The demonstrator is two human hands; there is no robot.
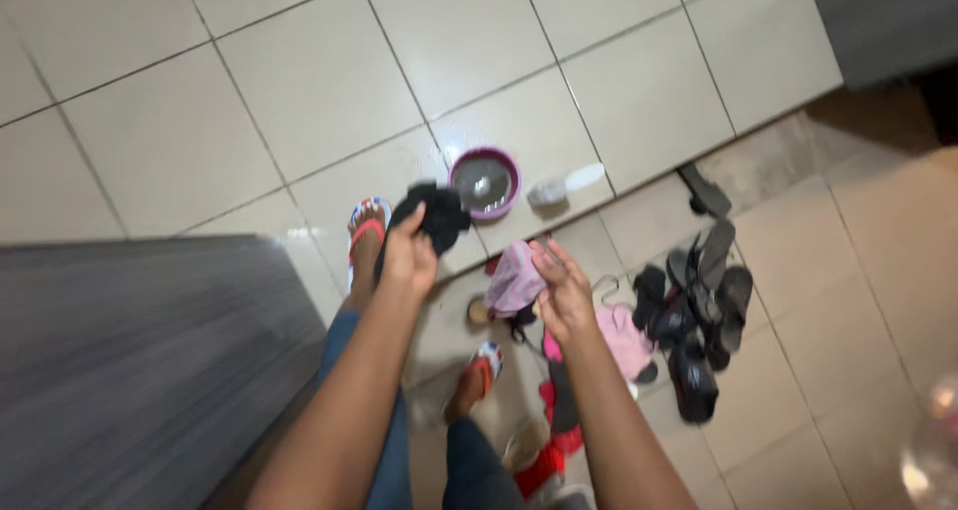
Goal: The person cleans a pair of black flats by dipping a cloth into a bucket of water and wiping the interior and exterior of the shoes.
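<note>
Seen from the head camera, the person stands on a pale tiled floor (299, 81) and looks down along both bare forearms. The left hand (409, 255) is raised over the floor with its fingers closed around a crumpled black cloth (434, 216), which hangs out above the knuckles and hides part of the tile behind it. The right hand (561, 288) is held just beside it, fingers curled and pinching the edge of a pink cloth (515, 278) that droops to the left of the palm. Between and beyond the two hands, a round purple bowl (485, 183) sits on the floor near the step edge where the pale tiles meet a row of tan ones, and a small white bottle (564, 184) lies on its side just to the right of the bowl. Under the right forearm lies a second pink garment (624, 338), with a red cloth (559, 440) nearer the person. To the right of these, on the tan tiles, a heap of dark sandals (699, 310) is piled together, some overlapping. The person's feet wear flip-flops with red straps, one (367, 233) behind the left hand and one (483, 365) below the pink cloth. A grey surface (130, 370) fills the lower left corner, blurred.
</note>
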